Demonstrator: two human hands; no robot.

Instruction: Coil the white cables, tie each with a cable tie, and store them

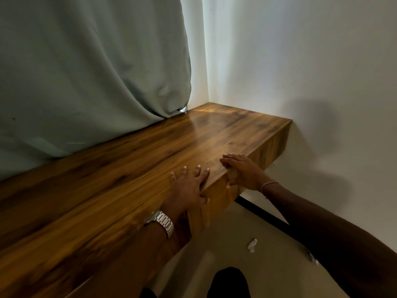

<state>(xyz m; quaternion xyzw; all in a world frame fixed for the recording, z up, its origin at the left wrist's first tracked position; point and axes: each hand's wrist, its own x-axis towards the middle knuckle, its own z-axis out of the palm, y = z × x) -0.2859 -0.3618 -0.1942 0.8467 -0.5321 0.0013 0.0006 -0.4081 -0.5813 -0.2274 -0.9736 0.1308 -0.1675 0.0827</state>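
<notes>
Both hands lay on the front edge of the wooden worktop [133, 164], which ran along the wall into the corner. The left hand [189, 186] rested flat on the top near that edge, its fingers [198, 169] straight and spread apart, the thumb hooked down over the front face. A metal watch [161, 222] sat on the left wrist. The right hand [240, 171] lay just beside the left, nearer the corner end of the worktop; its fingers were straight and close together on the top surface, while the thumb pressed against the front face below the edge. A thin beaded bracelet [268, 186] circled the right wrist. Neither hand held anything.

No white cables showed anywhere in view, so where they were could not be told.

A grey-green curtain [86, 72] hung behind the worktop, its hem touching the back of the surface. On the floor [225, 244] below the worktop's front edge lay a small crumpled white scrap [251, 245], well apart from both hands.
</notes>
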